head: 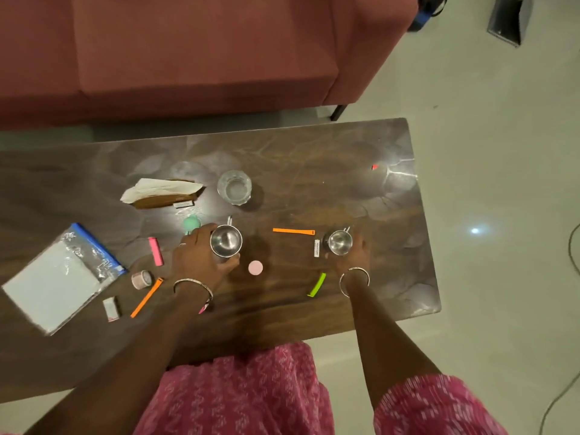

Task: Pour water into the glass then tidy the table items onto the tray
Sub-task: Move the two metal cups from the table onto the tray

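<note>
Fingers curl round cups: left hand (196, 259) holds large cup (226, 240), right hand (353, 255) small cup (340, 242).

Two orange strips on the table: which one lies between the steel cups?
The level orange strip, between the larger steel cup and the smaller steel cup. The other orange strip lies slanted by the pink tape roll.

- table (314, 152): left end cut off by the picture's edge; near edge partly hidden by pink clothing (238, 390).
- left steel cup (226, 240): near wall covered by the gripping left hand (197, 259).
- right steel cup (339, 242): near wall covered by the gripping right hand (353, 255).
- pink item (204, 307), near edge: mostly under the left hand's wrist.
- zip bag (59, 277), left end: blurred, contents unclear.
- red speck (374, 167), far right corner: too small to identify.
</note>
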{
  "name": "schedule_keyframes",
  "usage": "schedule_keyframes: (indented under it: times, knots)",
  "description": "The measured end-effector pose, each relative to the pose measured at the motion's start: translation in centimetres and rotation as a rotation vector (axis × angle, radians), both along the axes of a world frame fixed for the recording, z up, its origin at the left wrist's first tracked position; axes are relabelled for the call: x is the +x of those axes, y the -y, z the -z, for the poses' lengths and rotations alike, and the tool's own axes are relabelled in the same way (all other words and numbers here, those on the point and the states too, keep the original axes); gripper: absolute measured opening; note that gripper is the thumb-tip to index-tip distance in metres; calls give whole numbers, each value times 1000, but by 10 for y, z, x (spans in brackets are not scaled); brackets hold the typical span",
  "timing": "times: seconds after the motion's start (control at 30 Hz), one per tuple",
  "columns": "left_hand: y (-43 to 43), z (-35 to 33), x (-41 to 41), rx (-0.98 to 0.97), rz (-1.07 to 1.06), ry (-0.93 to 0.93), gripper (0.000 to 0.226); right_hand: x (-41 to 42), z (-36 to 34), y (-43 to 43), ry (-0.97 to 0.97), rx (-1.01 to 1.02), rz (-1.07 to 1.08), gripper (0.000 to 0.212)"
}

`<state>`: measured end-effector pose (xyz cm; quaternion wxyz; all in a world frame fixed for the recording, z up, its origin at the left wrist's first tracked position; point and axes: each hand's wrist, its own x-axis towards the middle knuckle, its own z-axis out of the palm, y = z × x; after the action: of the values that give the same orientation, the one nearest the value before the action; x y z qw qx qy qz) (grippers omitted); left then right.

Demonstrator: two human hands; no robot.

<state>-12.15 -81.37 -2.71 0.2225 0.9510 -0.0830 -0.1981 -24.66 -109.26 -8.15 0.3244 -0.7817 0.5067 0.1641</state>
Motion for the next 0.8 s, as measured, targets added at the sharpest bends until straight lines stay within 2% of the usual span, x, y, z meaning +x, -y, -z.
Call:
schedule_keyframes:
  times: [0.07, 0.13, 0.3, 0.5, 0.8]
  knots:
    - [3, 5, 0, 10, 0, 5, 65, 5, 10, -1, 1, 68, -26, 91]
    - [3, 10, 0, 15, 1, 14, 63, 11, 19, 0, -20, 88, -33, 87]
    - [-2, 14, 0, -6, 0, 28, 60, 12, 28, 2, -74, -37, -108, 72]
    - [-25, -1, -8, -9, -32, 23, 59, 1, 8, -42, 74, -176, -95, 67]
    - [-109, -28, -38, -49, -160, 18, 61, -12, -37, -173, 259, -181, -356, 74]
